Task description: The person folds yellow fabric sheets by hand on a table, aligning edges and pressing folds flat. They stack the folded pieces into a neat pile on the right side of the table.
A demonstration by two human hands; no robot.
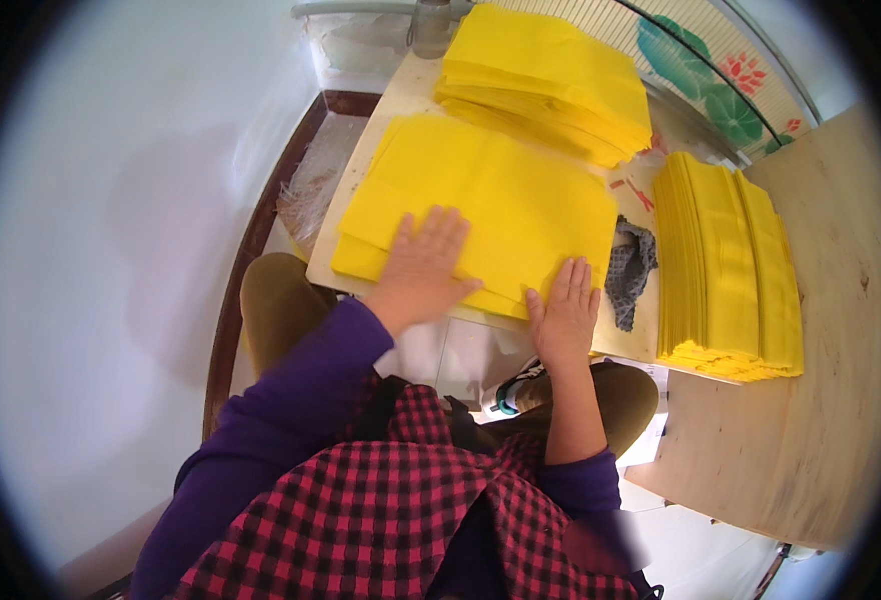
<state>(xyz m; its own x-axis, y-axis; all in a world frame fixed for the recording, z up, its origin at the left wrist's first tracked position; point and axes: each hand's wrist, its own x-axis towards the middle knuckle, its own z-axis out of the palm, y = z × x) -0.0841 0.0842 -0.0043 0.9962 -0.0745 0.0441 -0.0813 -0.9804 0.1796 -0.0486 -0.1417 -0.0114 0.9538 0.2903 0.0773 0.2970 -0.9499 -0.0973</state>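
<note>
A flat stack of yellow paper sheets lies on the small wooden table in front of me. My left hand presses palm down on the near left part of the stack, fingers spread. My right hand lies flat on the stack's near right edge, fingers together and pointing away from me. Neither hand holds anything.
A thicker pile of yellow sheets sits at the table's far end. A tall stack of folded yellow sheets stands on a plywood board to the right. A grey cloth lies between stacks. A white wall is on the left.
</note>
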